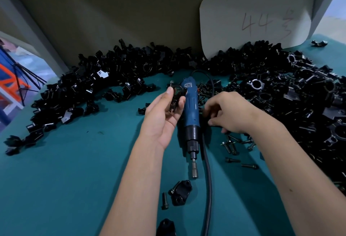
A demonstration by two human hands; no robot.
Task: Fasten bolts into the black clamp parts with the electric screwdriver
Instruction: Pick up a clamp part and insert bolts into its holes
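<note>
My left hand [164,112] is raised palm up and holds a black clamp part [177,97] between thumb and fingers, with a bolt sticking out of its top. The blue electric screwdriver [191,116] lies on the teal table between my hands, its bit pointing toward me. My right hand [230,112] hovers palm down just right of the screwdriver, fingers curled over loose black bolts [231,146]; whether it pinches one is hidden.
Heaps of black clamp parts [104,78] ring the back and right [292,89] of the table. A clamp plate [180,192] and a bolt [164,200] lie near me. The black cable [207,179] runs toward me. A white card [256,16] leans on the back wall.
</note>
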